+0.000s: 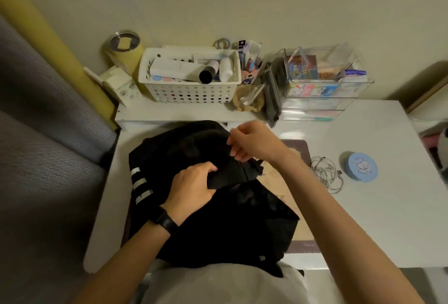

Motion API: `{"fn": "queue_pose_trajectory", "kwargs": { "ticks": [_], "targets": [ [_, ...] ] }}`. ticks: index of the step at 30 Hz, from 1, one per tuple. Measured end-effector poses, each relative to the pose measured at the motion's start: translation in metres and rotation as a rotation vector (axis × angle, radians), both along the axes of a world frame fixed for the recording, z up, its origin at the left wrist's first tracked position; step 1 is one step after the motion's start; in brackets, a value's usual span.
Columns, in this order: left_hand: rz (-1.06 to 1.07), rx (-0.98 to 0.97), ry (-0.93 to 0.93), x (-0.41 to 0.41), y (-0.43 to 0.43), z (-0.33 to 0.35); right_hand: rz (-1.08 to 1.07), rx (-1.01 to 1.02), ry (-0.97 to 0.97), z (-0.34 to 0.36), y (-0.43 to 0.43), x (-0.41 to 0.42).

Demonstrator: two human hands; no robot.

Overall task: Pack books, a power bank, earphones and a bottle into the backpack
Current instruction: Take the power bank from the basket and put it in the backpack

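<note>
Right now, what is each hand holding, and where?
Both grip the black backpack: left hand on a fabric flap near its top, right hand pinching the upper edge.

Plain cream wall [242, 0] behind a white table [363, 194], dim warm light. Yellow-green vertical strip [36, 25] on the wall at left. Grey textured sofa [36, 158] against the tabletop's left edge. Beige furniture edge [426, 85] past the tabletop's far right corner.

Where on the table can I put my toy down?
Bare table lies near you, right of the backpack and below the round blue tin and earphones. The back edge is crowded with the white basket and clear boxes.
</note>
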State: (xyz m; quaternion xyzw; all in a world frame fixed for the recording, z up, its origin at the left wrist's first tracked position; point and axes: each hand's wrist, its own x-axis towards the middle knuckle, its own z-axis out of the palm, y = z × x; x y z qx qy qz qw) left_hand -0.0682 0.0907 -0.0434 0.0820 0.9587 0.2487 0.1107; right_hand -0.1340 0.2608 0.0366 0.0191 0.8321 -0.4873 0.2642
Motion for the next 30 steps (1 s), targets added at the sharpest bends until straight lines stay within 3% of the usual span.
{"fn": "queue_pose_trajectory", "kwargs": {
  "ticks": [4,8,12,17,19,27,30],
  "targets": [
    [-0.035,0.017,-0.04,-0.006,0.001,0.001,-0.12,0.214,0.555,0.002,-0.031,-0.065],
    [-0.11,0.037,-0.164,-0.014,-0.01,0.005,0.067,0.464,0.724,-0.002,-0.061,-0.128],
    [-0.104,0.281,-0.37,-0.034,-0.023,0.01,0.374,0.579,0.699,-0.008,-0.102,-0.182],
    [0.107,0.408,-0.217,-0.073,-0.048,0.026,0.526,0.72,0.381,-0.028,-0.133,-0.239],
    [0.167,0.438,-0.169,-0.083,-0.06,0.029,0.57,0.803,0.343,-0.033,-0.136,-0.249],
    [0.324,0.497,-0.116,-0.102,-0.083,0.025,0.709,1.002,0.556,-0.035,-0.145,-0.263],
    [0.333,0.56,-0.144,-0.105,-0.077,0.026,0.666,1.043,0.641,-0.04,-0.147,-0.26]
  ]
}}
